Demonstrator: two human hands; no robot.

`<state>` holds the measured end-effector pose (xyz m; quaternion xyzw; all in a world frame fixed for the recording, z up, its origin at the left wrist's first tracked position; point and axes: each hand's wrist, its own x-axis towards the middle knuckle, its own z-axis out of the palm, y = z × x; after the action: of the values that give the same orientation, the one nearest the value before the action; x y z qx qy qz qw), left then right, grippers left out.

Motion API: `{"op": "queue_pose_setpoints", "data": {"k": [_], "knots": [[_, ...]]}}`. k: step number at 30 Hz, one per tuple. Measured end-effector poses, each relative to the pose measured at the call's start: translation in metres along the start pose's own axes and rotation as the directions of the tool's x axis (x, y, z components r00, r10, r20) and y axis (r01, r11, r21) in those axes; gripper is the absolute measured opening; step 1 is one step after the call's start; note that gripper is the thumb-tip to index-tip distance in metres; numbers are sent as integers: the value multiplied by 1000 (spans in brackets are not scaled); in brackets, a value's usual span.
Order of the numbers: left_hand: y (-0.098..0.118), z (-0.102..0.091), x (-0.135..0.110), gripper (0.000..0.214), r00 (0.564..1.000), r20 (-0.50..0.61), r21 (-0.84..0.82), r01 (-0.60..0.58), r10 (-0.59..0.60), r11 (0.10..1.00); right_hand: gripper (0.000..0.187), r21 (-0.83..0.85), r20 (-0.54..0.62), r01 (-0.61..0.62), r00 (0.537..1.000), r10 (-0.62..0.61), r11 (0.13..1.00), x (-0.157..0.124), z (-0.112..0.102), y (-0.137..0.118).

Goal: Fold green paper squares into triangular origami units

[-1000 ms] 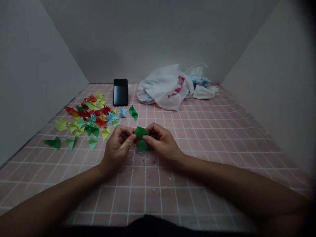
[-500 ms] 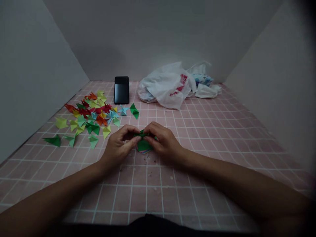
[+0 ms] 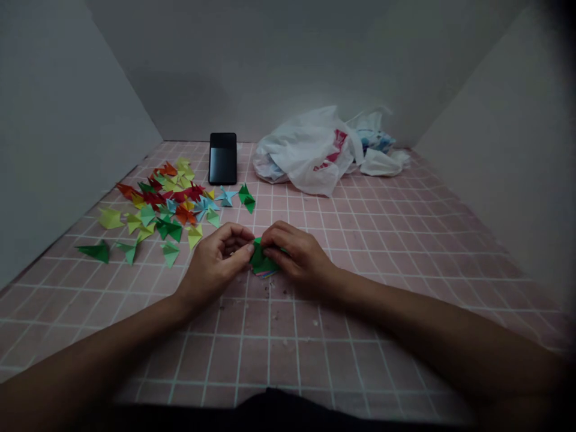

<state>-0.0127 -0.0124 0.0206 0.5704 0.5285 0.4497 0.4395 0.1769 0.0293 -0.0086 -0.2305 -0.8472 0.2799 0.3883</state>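
Note:
Both hands meet over a green sheet of origami paper [image 3: 260,261] in the middle of the table. My left hand [image 3: 220,255] pinches its left edge between thumb and fingers. From the other side, my right hand [image 3: 299,255] grips the upper right of the same sheet, hiding part of it. Edges of pink and blue paper [image 3: 269,274] peek out below the green. Left of my hands lies a spread of small folded paper pieces [image 3: 168,228] in red, orange, yellow, green and light blue. A dark green folded piece [image 3: 246,198] sits just beyond my fingers.
A black phone [image 3: 222,159] lies at the back. Right of it are a crumpled white plastic bag [image 3: 310,150] with red print and a blue-and-white packet [image 3: 377,141]. Pale walls enclose the pink checked tablecloth [image 3: 382,252] on three sides. Tiny bits lie in front of my hands.
My fingertips have moved slightly apart along the paper's top, so more of the green sheet shows between them. The camera view has shifted a little; the other things stay put.

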Motion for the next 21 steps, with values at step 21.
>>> {"op": "queue_pose_setpoints", "data": {"k": [21], "knots": [[-3,-3,3,11,997,-12,127,-68,70,990,10,398,112,-369,928,354,840,6,-7,-7]]}}
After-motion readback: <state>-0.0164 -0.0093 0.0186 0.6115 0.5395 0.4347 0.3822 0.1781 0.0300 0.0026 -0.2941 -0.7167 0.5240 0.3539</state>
